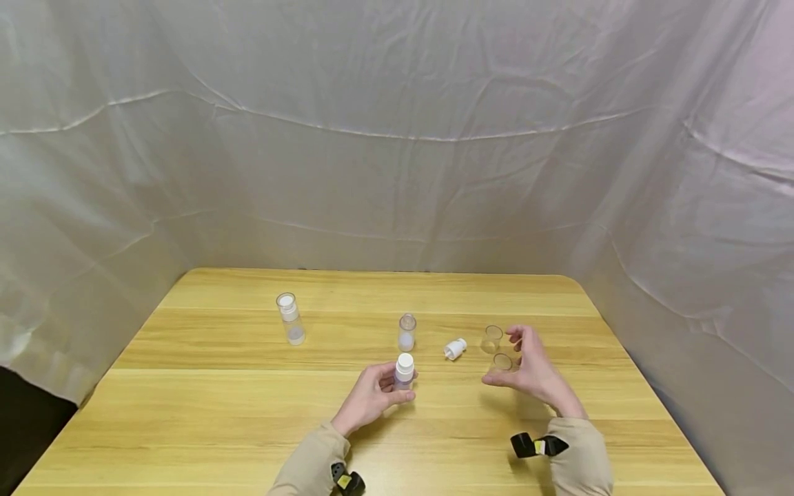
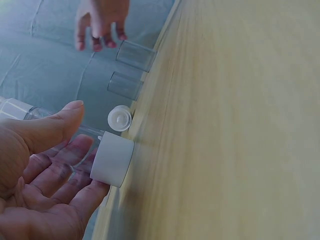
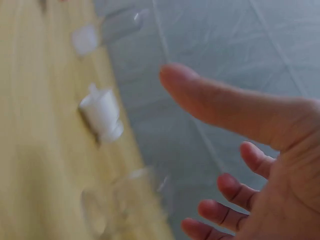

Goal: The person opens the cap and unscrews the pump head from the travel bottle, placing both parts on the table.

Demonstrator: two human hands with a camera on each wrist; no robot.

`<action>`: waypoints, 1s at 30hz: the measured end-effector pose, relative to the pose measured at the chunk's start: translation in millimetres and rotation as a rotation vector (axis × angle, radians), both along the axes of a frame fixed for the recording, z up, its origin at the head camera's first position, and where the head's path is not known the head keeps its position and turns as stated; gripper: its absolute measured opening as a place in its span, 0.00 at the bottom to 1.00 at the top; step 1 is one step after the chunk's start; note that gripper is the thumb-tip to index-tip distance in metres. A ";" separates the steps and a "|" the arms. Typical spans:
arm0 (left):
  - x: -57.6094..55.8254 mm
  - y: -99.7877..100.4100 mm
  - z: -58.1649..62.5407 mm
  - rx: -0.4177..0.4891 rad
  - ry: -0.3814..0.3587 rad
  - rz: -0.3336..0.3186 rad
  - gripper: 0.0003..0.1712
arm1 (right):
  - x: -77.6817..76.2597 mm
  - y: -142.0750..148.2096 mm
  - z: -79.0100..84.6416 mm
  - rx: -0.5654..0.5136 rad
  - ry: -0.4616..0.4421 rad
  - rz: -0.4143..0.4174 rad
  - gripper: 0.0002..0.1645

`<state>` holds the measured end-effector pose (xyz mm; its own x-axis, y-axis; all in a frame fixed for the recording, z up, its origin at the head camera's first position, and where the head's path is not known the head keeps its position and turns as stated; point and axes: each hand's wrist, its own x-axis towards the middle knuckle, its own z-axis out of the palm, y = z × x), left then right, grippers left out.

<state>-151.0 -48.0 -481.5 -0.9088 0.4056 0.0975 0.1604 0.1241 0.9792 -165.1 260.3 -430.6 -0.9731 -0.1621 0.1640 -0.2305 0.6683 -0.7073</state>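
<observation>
- Bottle [image 1: 404, 372] in the left hand [image 1: 372, 393], roughly upright at the middle of the table [image 1: 205, 427], white top showing above the fingers; whether its foot meets the wood, I can't tell.
- That left hand has it from the side, thumb on the near face, fingers curled behind the clear body.
- Handling, then: it looks small and light, easy enough for one hand; the walls look like stiff, smooth plastic, so I'd expect little give and some slip.
- Best hold, I'd say, is low around the body, just as here, with the white top left free; a hard squeeze looks needless.
- Over to the right hand [image 1: 532, 368]: thumb and fingers spread wide, nothing gripped, bracketing the near clear cap [image 1: 504, 363]; whether a fingertip brushes it, I can't tell.
- Just beyond sits the far clear cap [image 1: 492, 339]; both look thin-walled and light, likely to tip or skid, so a gentle pinch across opposite sides should suit.
- Between the hands, a white pump [image 1: 455, 349] lies on its side and could roll.
- Behind the held one stands a small clear container [image 1: 406, 333]; well off at the table's left, a capped flask [image 1: 289, 313].
</observation>
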 end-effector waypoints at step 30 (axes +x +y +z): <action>-0.2 -2.2 0.7 -0.001 0.004 -0.015 0.23 | 21.8 -132.1 -14.9 -0.167 0.395 0.306 0.32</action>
<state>-151.1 -50.2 -480.7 -0.9024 0.4191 0.1005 0.1658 0.1223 0.9785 -143.3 128.2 -445.4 -0.7445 -0.3692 0.5562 -0.6676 0.4146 -0.6184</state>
